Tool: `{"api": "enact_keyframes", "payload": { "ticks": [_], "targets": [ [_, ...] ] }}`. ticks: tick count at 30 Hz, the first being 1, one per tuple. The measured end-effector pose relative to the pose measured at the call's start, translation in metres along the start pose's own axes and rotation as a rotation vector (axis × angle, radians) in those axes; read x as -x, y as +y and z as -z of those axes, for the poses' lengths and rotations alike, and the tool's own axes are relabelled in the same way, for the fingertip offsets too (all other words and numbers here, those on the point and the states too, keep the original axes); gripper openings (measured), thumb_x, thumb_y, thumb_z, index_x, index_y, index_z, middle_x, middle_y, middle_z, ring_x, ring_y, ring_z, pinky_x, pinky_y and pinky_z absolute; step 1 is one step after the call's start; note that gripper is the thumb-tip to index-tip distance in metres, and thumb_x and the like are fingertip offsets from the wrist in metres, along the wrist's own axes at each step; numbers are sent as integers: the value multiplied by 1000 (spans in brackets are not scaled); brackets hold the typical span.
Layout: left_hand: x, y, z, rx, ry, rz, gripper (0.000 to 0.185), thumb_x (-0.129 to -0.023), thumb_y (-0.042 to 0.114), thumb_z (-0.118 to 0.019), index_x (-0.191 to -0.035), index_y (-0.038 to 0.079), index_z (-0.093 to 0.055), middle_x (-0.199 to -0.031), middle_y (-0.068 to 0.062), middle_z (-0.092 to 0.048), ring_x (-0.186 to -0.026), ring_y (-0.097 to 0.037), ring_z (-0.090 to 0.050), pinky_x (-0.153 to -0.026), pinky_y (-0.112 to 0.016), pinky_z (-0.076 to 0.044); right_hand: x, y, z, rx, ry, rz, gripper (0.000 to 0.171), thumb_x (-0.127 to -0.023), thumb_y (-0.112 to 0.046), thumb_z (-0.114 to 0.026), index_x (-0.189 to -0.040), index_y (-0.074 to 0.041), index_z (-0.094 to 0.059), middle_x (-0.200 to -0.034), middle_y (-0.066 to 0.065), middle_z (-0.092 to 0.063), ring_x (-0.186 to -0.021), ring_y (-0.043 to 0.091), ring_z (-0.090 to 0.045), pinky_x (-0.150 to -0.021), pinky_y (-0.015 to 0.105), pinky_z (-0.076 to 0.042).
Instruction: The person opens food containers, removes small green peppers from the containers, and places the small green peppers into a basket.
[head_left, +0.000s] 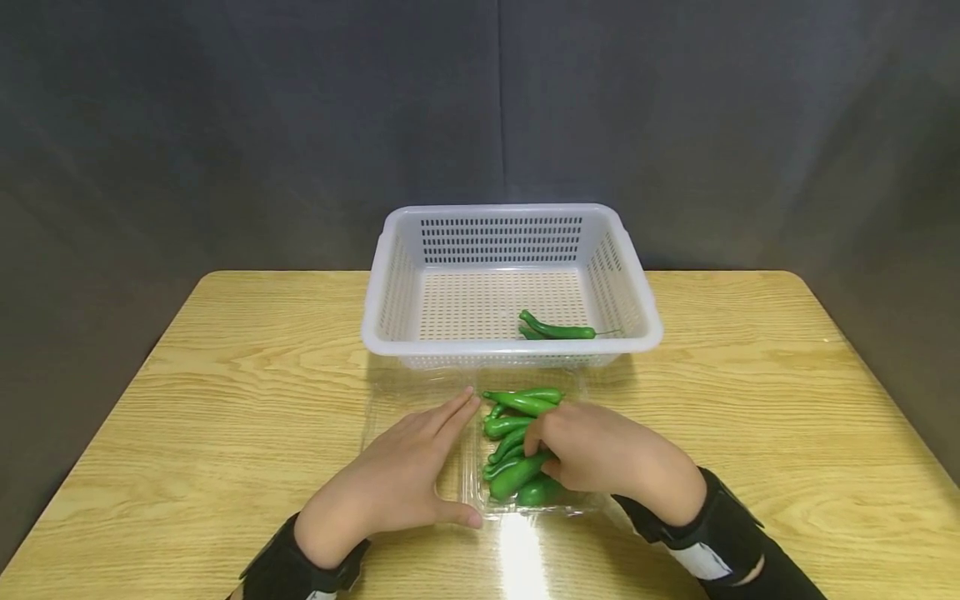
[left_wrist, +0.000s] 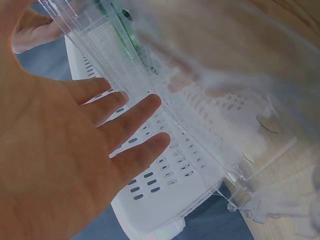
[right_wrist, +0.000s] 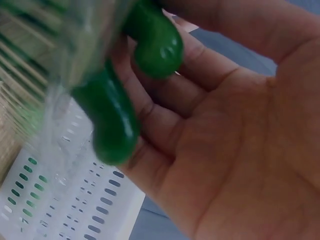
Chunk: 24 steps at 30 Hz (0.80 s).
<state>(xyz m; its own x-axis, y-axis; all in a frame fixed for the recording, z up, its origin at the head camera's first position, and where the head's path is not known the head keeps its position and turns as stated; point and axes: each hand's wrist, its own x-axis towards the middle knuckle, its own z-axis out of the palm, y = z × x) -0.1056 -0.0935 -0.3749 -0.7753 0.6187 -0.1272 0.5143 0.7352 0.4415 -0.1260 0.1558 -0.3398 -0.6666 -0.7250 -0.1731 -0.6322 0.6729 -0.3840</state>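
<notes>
A clear plastic clamshell tray (head_left: 408, 390) lies open near the table's front, its right half filled with several green peppers (head_left: 516, 405). My left hand (head_left: 408, 471) lies flat with straight fingers on the tray's left half; the left wrist view shows the left hand (left_wrist: 85, 145) spread against the clear plastic (left_wrist: 180, 85). My right hand (head_left: 570, 454) reaches into the pile with fingers curled round a green pepper (right_wrist: 111, 122). A second pepper (right_wrist: 156, 46) lies against the fingers of that right hand (right_wrist: 235, 130). Behind the tray stands a white slotted basket (head_left: 510, 344) with green peppers (head_left: 558, 331) inside.
The wooden table (head_left: 225, 375) stretches bare to both sides of the tray and basket. A dark grey cloth backdrop (head_left: 300, 125) hangs behind the table's far edge. The basket (left_wrist: 160, 200) touches the tray's far side.
</notes>
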Motion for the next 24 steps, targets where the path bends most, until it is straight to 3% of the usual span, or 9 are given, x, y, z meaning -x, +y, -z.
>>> {"api": "enact_keyframes", "payload": {
  "ticks": [9, 24],
  "targets": [
    [1, -1, -1, -11, 8, 2, 123, -71, 67, -75, -160, 12, -11, -166, -6, -9, -148, -29, -21, -119, -50, -20, 5, -5, 5, 29, 36, -21, 14, -82, -2, -77, -94, -9, -74, -86, -2, -69, -71, 6, -59, -65, 26, -53],
    [0, 0, 0, -13, 6, 2, 123, -71, 66, -76, -160, 12, -12, -166, -6, -9, -147, -29, -22, -118, -51, -20, 8, -7, 7, 80, 116, 35, 15, -80, -2, -78, -91, -10, -72, -82, -5, -68, -68, 6, -58, -63, 27, -53]
  ]
}}
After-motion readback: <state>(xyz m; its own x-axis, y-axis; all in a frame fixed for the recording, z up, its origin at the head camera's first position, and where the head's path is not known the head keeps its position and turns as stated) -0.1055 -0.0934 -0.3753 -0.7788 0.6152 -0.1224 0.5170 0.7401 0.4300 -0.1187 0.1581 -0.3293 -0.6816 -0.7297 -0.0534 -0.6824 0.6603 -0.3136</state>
